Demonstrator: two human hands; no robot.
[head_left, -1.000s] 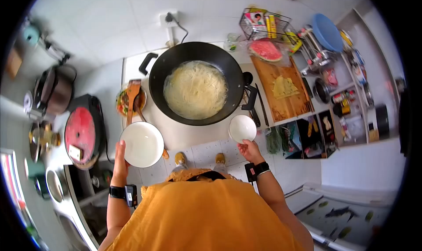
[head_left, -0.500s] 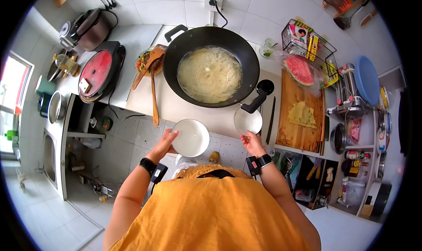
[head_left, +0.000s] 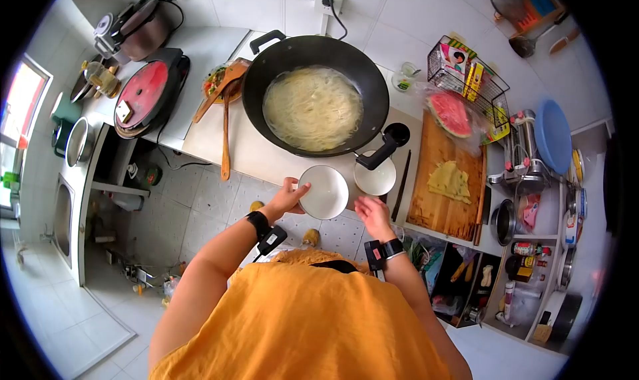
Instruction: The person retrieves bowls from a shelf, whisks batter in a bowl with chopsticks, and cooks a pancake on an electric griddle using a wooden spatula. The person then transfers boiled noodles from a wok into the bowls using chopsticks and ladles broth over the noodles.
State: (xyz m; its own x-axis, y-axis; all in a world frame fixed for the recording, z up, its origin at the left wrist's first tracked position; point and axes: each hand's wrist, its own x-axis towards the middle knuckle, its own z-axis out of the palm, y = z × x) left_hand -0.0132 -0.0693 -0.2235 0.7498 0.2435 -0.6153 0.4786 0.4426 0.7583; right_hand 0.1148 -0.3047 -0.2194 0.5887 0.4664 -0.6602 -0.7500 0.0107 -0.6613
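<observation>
Beside the wok (head_left: 374, 90), the left hand (head_left: 287, 199) grips a white bowl (head_left: 324, 192).

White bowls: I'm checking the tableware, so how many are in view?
2: the larger bowl in the left hand; the smaller bowl beyond the right hand, near the wok. Others may be hidden.

Both arms (head_left: 216, 257) were stretched forward, the left hand (head_left: 286, 199) clasped in a grip, the right (head_left: 374, 217) unclasped and loosely curled.
</observation>
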